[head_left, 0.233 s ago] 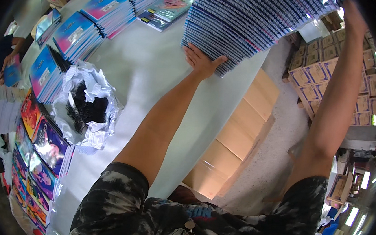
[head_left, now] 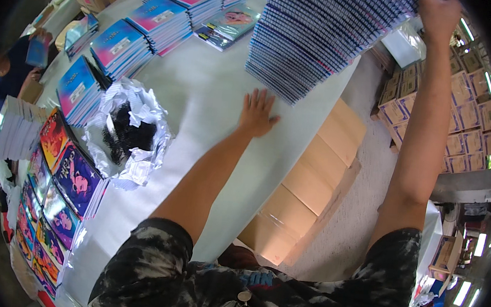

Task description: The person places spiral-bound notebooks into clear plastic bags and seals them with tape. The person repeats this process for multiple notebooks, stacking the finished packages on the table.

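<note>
A long row of spiral-bound notebooks point(head_left: 329, 36) leans in a fan over the far part of the white table, bindings up. My left hand point(head_left: 256, 117) is open, with fingers spread, over the tabletop just short of the row's near end and apart from it. At the upper right, my right hand point(head_left: 440, 19) is by the row's far end. Its fingers are partly cut off by the frame edge, and a small dark patch shows beside them. I cannot tell whether it grips anything.
Blue-pink notebook stacks point(head_left: 158, 17), crumpled paper holding black wire bindings point(head_left: 128, 135) and colourful notebooks point(head_left: 76, 180) line the table's left. Brown cartons point(head_left: 307, 181) sit beside the table's right edge; stacked boxes point(head_left: 457, 106) stand beyond. Another person point(head_left: 12, 71) works at far left.
My left hand has let go of the row's near end and drawn back toward me. My right hand appears further left and lower. The whole view has shifted slightly.
</note>
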The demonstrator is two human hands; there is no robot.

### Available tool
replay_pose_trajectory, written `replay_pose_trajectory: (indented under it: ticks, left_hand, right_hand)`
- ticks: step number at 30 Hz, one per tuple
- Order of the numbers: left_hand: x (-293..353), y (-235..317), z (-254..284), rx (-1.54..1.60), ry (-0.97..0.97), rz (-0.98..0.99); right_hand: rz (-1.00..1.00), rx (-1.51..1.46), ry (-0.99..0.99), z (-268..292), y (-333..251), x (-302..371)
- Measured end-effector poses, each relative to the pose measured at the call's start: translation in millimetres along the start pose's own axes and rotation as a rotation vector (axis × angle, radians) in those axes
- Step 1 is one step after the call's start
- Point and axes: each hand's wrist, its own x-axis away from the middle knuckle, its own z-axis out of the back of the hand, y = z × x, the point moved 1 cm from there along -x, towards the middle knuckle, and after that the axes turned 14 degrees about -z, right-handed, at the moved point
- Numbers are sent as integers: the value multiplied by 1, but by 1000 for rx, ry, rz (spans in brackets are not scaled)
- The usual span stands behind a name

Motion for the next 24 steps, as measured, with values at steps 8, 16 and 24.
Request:
replay_pose_trajectory:
  ticks: [8,16,24]
  left_hand:
    - [227,90,23,225,-206,-237]
    - [563,113,95,576,589,319]
    - [938,97,128,22,1328,1287]
  right_hand:
    - [145,400,188,17,-27,1]
    - [198,-442,-733,54,-351,241]
    - [-134,-338,-1581,126,-585,525]
